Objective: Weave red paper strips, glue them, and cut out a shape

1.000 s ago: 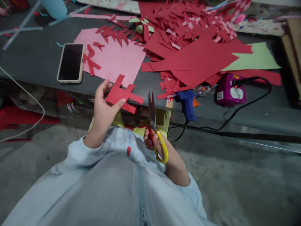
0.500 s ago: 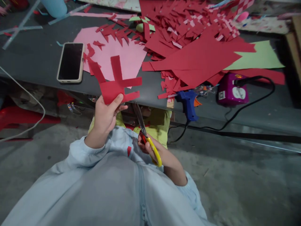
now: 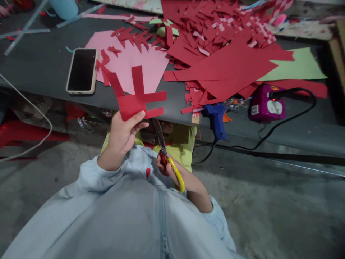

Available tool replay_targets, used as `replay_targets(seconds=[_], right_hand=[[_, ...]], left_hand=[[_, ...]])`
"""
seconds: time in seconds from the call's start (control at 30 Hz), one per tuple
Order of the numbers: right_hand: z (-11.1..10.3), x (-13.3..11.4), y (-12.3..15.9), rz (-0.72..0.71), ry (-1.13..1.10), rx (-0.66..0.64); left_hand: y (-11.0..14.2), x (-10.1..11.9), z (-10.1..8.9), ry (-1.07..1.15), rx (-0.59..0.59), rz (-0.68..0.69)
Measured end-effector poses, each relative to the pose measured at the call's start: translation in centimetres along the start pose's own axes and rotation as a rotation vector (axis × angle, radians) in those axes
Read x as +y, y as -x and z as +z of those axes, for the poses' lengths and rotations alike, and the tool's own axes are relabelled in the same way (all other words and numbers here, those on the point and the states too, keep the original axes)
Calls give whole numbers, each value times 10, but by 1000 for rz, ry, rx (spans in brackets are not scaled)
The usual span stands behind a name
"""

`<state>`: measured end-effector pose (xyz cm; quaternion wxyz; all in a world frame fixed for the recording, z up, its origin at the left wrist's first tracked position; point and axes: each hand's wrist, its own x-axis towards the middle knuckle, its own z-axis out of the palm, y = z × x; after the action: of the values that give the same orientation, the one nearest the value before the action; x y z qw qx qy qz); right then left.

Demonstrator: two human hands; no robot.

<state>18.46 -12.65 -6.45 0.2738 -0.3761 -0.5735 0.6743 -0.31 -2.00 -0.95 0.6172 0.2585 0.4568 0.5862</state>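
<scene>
My left hand (image 3: 122, 136) pinches a red paper cutout (image 3: 132, 102) by its lower edge, thumb on top. The cutout has a square body with strips sticking out upward and to the right. My right hand (image 3: 167, 167) grips scissors (image 3: 176, 174) with one yellow and one red handle. Their metal blades point up and left, close together, with the tips near the cutout's lower right strip. Whether the tips touch the paper I cannot tell. Behind the cutout, a pink paper sheet (image 3: 153, 72) lies on the dark table (image 3: 40, 73).
A phone (image 3: 81, 71) lies left of the pink sheet. Red paper sheets (image 3: 229, 68) and a heap of cut pieces (image 3: 210, 25) cover the table's back right. Near the front edge are a blue glue gun (image 3: 217, 117) and a purple box (image 3: 266, 104) with a black cable (image 3: 302, 91).
My left hand has turned the cutout so its strips point up and right, bringing more of it into view. My right hand has moved slightly left with the scissors, which now tilt left.
</scene>
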Motion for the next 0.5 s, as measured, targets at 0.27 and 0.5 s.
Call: replay_targets(seconds=[0.27, 0.5], right_hand=[[1, 1, -2, 49, -45, 37], [2, 6, -2, 16, -103, 67]], left_hand=[[1, -7, -5, -259, -28, 253], [6, 0, -9, -603, -261, 611]])
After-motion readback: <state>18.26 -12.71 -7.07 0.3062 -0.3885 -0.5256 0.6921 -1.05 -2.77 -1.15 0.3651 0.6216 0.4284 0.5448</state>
